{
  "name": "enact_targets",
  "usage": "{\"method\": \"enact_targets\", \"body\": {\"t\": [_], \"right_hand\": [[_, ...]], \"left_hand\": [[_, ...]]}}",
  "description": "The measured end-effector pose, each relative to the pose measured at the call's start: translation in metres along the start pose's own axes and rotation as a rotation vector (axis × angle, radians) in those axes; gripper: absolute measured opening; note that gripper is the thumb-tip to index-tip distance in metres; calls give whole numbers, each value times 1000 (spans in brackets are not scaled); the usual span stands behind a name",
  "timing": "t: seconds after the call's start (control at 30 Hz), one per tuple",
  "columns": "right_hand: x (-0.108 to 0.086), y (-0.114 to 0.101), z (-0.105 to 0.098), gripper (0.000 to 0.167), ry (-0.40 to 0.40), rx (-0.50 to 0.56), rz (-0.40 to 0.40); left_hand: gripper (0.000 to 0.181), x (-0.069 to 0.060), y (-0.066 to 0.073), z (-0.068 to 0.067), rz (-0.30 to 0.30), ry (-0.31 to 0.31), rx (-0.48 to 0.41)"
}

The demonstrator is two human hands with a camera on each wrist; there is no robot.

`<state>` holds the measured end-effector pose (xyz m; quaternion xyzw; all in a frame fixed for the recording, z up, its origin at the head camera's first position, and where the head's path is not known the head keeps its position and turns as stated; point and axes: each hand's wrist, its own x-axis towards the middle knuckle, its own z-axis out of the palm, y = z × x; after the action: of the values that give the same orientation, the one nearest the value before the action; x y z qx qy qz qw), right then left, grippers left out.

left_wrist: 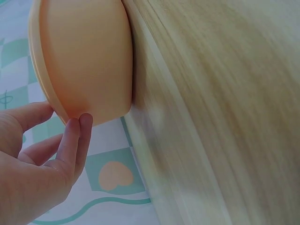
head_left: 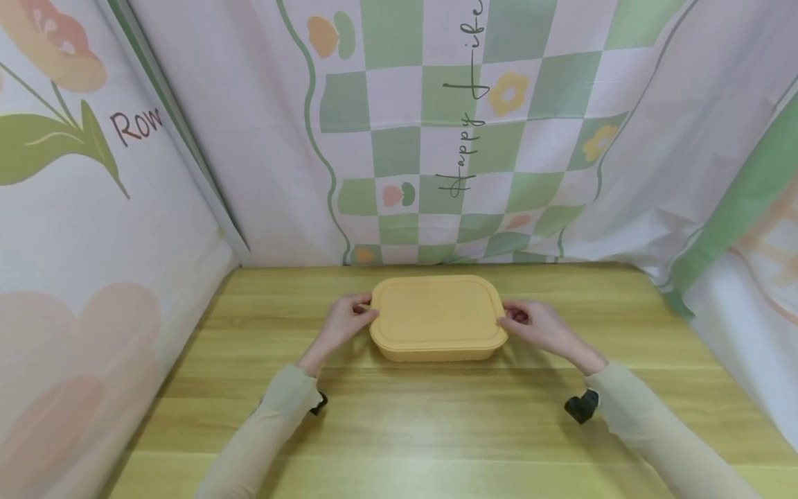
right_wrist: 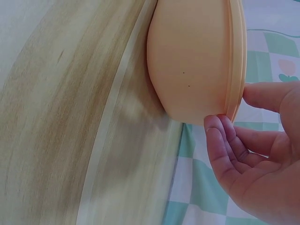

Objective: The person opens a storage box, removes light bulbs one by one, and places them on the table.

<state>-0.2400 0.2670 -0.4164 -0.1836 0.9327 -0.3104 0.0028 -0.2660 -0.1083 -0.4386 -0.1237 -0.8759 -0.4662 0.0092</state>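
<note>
A yellow rectangular storage box [head_left: 439,355] with rounded corners stands on the table, its matching lid [head_left: 438,310] lying on top. My left hand [head_left: 339,324] pinches the rim at the left end, thumb on the lid's edge and fingertips beneath. At the opposite end my right hand [head_left: 544,327] holds the rim the same way. The left wrist view shows the box's smooth end wall [left_wrist: 86,56] beside the left hand [left_wrist: 40,168]. In the right wrist view, the right hand [right_wrist: 262,161] has its fingertips under the rim. The inside of the box is hidden.
The wood-grain table [head_left: 399,430] reaches toward me in front of the box. Close behind it hangs a green-and-white checked curtain [head_left: 449,149]. A printed cloth [head_left: 93,277] borders the left side, and another fabric [head_left: 742,263] hangs at the right.
</note>
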Motion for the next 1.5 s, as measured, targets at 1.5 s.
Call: {"method": "enact_targets", "body": {"t": [1.5], "right_hand": [[14, -44, 3, 21, 13, -40, -66]], "left_hand": [[46, -3, -1, -49, -69, 4, 2]]}}
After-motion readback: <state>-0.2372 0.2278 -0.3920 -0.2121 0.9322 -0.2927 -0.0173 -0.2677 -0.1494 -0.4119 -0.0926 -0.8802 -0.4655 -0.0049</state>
